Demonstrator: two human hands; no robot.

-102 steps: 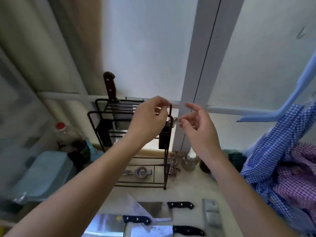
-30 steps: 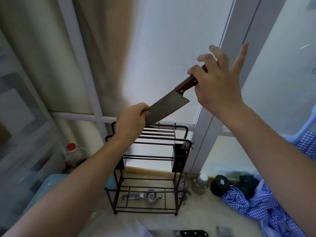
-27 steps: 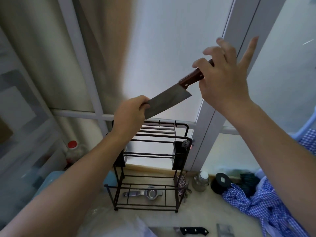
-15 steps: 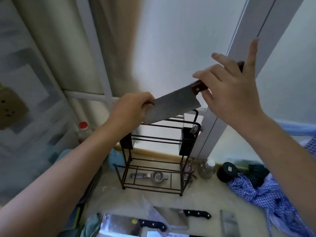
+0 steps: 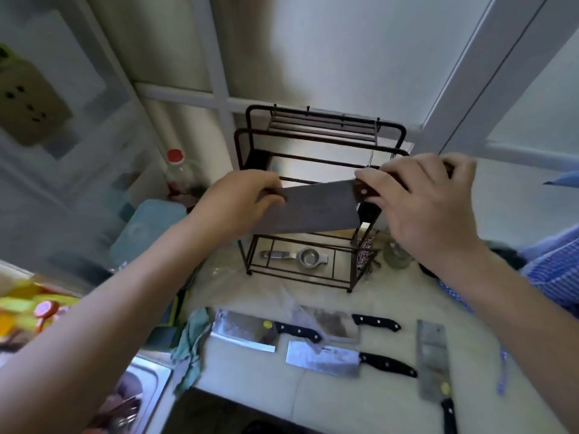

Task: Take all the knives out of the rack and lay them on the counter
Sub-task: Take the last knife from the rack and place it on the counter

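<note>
I hold a wood-handled cleaver (image 5: 316, 208) level in front of the black wire rack (image 5: 322, 142), above the counter. My right hand (image 5: 423, 198) grips its brown handle; my left hand (image 5: 241, 205) pinches the far end of the blade. The rack's top slots show no knives. Several black-handled cleavers lie on the pale counter (image 5: 344, 396) below: one at left (image 5: 247, 330), one behind it (image 5: 335, 321), one in the middle (image 5: 326, 358) and one at right (image 5: 434, 358).
A metal squeezer (image 5: 300, 256) lies on the rack's bottom shelf. A red-capped bottle (image 5: 178, 170) and a blue box (image 5: 144, 230) stand left of the rack. A green rag (image 5: 191, 343) hangs at the counter's left edge by the sink (image 5: 131, 396). Blue checked cloth (image 5: 554, 270) lies right.
Both hands brought the wood-handled cleaver down from above the rack to in front of it and levelled it. My view tilted down, showing more of the counter.
</note>
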